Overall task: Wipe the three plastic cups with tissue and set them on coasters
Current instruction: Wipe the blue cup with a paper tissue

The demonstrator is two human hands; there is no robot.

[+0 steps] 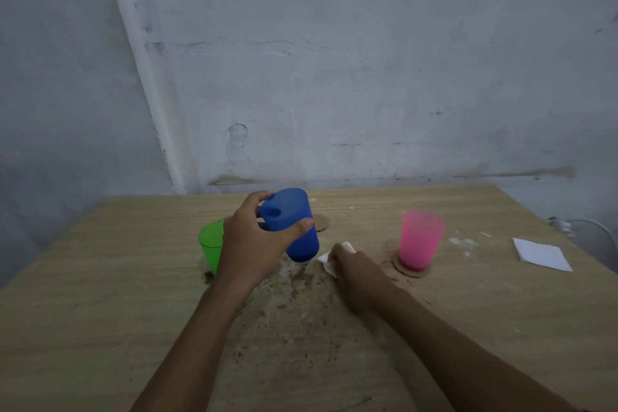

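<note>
Blue plastic cup (291, 226) gripped, left hand (252, 241) | crumpled tissue (334, 256), right hand (356, 266)

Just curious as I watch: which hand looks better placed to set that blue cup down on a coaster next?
The left hand, probably. It already grips the blue cup, tilted above the table, with a bare coaster just behind it. The right hand is busy holding the tissue.
</note>
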